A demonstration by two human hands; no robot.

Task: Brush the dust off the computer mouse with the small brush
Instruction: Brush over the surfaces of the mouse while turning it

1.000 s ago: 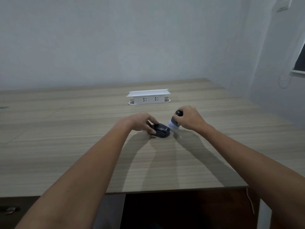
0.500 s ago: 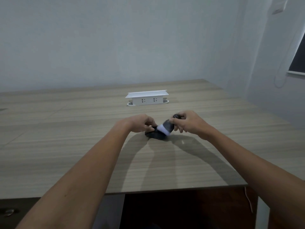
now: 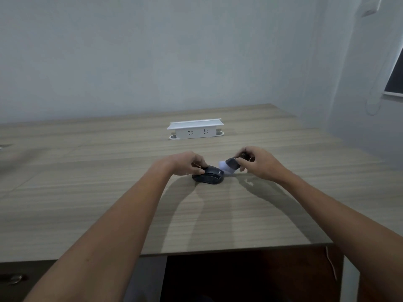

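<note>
The mouse sits mid-desk, pinned at its left end by the left hand so strokes cannot push it. The right hand pinches the brush, angled with pale bristles at the mouse's right end, apparently mid-sweep.

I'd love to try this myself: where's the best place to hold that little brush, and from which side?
Hold the brush by its dark handle end, coming from the right, as the right hand does. Its white bristles point left toward the mouse, so that end should probably stay free.
</note>
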